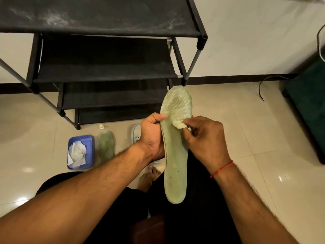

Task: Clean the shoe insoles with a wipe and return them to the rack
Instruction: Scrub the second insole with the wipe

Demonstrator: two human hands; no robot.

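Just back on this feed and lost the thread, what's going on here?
A person is wiping a green insole. The left hand holds it by its side edge while the right hand pinches a balled wipe against its upper face. A second insole lies on the floor next to a blue tray with crumpled wipes in it. Neither insole is on the black rack yet.

You count: pale green foam insole [175, 164], two; black fabric-shelved rack [105, 67], one, four shelves; blue plastic tray [88, 142], one; wadded white wipe [179, 124], one; pale sneaker [135, 136], one.
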